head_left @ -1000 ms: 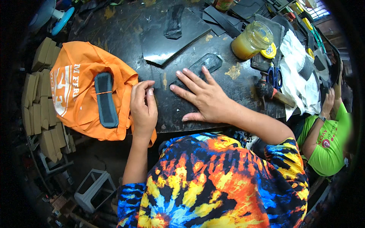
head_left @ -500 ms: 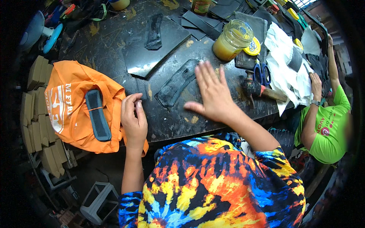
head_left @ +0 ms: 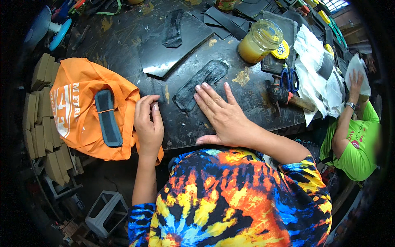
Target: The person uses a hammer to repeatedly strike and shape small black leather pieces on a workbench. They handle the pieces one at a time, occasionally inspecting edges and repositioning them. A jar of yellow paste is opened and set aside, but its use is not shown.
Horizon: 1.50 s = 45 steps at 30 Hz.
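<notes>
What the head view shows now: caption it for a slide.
Right hand open over the edge of a long, shiny black strip on a dark worktable; left hand beside crumpled orange printed fabric.

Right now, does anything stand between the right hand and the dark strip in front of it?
Nothing visible does: the right hand's fingertips overlap the dark strip in this view. The open jar and hammer both stay off to the right.

Scissors (head_left: 290, 80) lay just beyond the hammer (head_left: 301, 102), white sheets (head_left: 305, 55) to its right; a stool (head_left: 96, 226) stood well to its left.
</notes>
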Available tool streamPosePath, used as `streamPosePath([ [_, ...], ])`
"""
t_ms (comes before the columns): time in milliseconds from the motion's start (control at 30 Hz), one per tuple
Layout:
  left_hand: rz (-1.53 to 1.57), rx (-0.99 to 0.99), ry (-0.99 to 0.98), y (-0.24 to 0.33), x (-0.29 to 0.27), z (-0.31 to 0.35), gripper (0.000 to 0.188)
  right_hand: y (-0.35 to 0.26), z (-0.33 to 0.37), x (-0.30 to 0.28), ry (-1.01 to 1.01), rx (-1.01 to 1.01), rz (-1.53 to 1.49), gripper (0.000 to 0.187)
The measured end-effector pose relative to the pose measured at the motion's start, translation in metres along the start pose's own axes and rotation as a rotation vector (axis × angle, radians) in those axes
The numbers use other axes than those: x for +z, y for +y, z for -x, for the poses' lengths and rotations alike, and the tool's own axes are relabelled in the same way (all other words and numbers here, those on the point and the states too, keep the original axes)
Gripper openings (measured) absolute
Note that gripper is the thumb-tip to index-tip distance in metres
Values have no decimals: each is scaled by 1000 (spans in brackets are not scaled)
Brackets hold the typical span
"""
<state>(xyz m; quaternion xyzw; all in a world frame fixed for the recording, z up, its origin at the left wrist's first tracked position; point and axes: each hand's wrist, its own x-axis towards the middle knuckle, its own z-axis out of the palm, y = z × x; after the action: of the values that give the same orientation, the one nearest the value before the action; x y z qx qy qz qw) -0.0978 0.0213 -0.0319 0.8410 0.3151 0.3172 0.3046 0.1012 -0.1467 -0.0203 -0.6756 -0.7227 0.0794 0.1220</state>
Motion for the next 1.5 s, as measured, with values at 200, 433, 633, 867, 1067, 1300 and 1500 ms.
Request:
streamPosePath([
  [200, 34, 26, 1, -1, 1, 0, 20, 60, -17, -16, 88, 189, 234, 102],
  [433, 107, -40, 11, 0, -2, 1, 21, 27, -9, 11, 28, -66, 74, 97],
  [633, 111, 4, -7, 16, -7, -12, 22, 8, -6, 7, -22, -92, -48, 91],
  [867, 106, 177, -156, 45, 10, -69, 25, 10, 10, -13, 98, -21, -542, 51],
  [1067, -285, 242, -374, 57, 72, -101, 41, 41, 44, -24, 380, 339, -708, 42],
  [1300, -218, 186, -283, 56, 82, -85, 25, 36, 54, -7, 473, 348, -626, 49],
  [1500, -108, 204, -344, 55, 78, -94, 24, 44, 39, -20, 481, 451, -914, 51],
])
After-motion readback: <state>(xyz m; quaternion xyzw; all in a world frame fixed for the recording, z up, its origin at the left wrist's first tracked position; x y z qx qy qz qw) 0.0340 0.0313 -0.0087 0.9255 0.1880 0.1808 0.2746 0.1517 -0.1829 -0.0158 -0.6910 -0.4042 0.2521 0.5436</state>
